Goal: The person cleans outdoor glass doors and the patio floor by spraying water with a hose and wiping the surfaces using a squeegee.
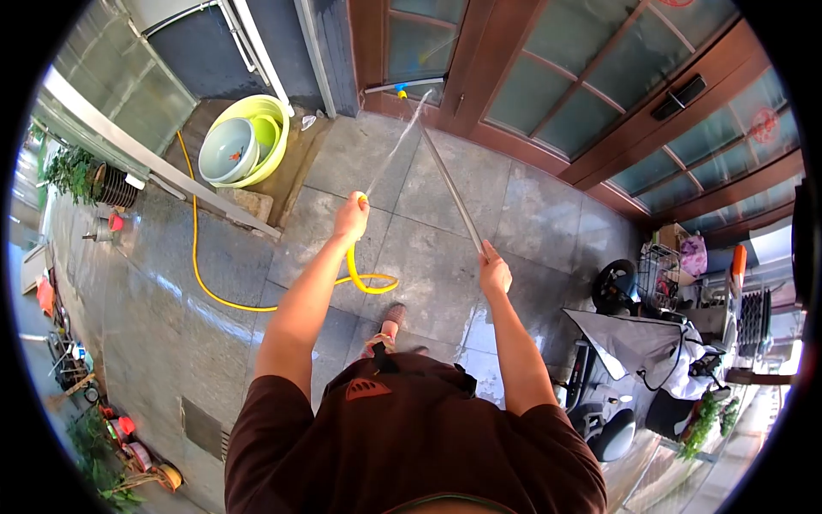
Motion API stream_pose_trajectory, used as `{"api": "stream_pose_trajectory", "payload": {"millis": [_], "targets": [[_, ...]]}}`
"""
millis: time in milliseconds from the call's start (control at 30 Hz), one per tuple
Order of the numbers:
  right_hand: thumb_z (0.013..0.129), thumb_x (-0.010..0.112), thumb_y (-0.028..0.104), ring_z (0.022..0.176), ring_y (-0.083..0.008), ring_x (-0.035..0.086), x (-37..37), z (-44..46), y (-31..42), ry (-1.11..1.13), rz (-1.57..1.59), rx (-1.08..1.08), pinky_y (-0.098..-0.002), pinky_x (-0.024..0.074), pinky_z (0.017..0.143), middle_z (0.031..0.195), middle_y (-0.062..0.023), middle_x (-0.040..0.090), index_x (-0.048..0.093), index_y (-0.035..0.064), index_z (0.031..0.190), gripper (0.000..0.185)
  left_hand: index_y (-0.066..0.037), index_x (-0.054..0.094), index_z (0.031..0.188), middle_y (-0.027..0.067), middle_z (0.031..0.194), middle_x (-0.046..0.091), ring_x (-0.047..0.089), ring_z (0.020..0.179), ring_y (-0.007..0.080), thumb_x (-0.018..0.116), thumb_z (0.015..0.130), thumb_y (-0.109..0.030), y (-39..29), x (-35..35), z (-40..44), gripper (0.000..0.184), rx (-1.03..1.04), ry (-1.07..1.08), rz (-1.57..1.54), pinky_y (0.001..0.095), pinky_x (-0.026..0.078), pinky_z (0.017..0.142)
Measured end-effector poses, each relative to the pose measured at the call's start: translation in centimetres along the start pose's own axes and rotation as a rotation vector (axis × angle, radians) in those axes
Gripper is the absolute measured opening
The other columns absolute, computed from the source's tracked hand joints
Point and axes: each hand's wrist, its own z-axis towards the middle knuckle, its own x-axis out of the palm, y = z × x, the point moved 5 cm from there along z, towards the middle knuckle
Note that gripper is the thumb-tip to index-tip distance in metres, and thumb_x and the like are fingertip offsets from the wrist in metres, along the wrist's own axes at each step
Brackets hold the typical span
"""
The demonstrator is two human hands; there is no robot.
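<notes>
My left hand (352, 216) is closed around a yellow hose (354, 267), near its end. A thin stream of water (396, 147) shoots from it up toward the lower part of the door. The hose hangs below the hand in a loop and runs off to the left over the paving. In my right hand (494, 271) is the metal pole of a long-handled squeegee (451, 190). Its wide bar, with a blue and yellow joint, lies against the bottom of a glass pane in the brown door (479, 64). Both hands are well apart.
Several nested basins (279, 163) stand in the left corner beside a glass partition. A parked scooter (634, 343) with a grey cover is at the right. Potted plants (77, 176) and other items line the left edge. The paving (428, 257) is wet in patches.
</notes>
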Motion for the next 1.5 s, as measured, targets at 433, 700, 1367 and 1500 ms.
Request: {"api": "stream_pose_trajectory", "payload": {"millis": [433, 700, 1367, 1500], "targets": [[0.088, 0.059, 0.035, 0.105, -0.0337, 0.061, -1.8, -3.4, 1.6, 0.133, 0.334, 0.087, -0.0397, 0.0480, 0.087, 0.112, -0.0135, 0.065, 0.059, 0.0263, 0.126, 0.038, -0.012, 0.048, 0.112, 0.0157, 0.072, 0.063, 0.062, 0.052, 0.0316, 0.046, 0.096, -0.028, 2.2, 1.2, 3.7, 0.023, -0.056, 0.111, -0.066, 0.0415, 0.050, 0.041], [0.088, 0.061, 0.033, 0.053, -0.0194, 0.060, 3.6, -0.7, 0.4, 0.309, 0.677, 0.329, -0.0345, 0.0483, 0.053, 0.069, -0.0094, 0.064, 0.062, 0.0200, 0.124, 0.038, -0.014, 0.050, 0.113, 0.0008, 0.055, 0.046, 0.042, 0.037, 0.0122, 0.047, 0.098, -0.025, -0.2, 4.0, 3.8, 0.019, 0.087, 0.231, -0.065, 0.0309, 0.036, 0.032], [0.089, 0.061, 0.028, 0.055, -0.0099, 0.058, -15.7, -12.3, -18.4, -0.124, 0.558, 0.523, -0.0289, 0.0463, 0.056, 0.066, -0.0051, 0.064, 0.063, 0.0234, 0.123, 0.034, -0.014, 0.048, 0.112, 0.0191, 0.085, 0.065, 0.063, 0.082, 0.0407, 0.051, 0.093, -0.022, -19.0, 16.1, 1.2, 0.021, 0.482, 0.377, 0.143, 0.0486, 0.049, 0.068], [0.090, 0.060, 0.030, 0.059, -0.0138, 0.060, -19.2, -13.8, -21.0, -0.141, 0.476, 0.519, -0.0325, 0.0481, 0.060, 0.071, -0.0066, 0.065, 0.061, 0.0278, 0.124, 0.034, -0.014, 0.048, 0.113, 0.0134, 0.075, 0.061, 0.060, 0.065, 0.0300, 0.049, 0.094, -0.020, -24.5, 19.4, -0.9, 0.020, 0.674, 0.230, 0.087, 0.0432, 0.047, 0.059]]}}
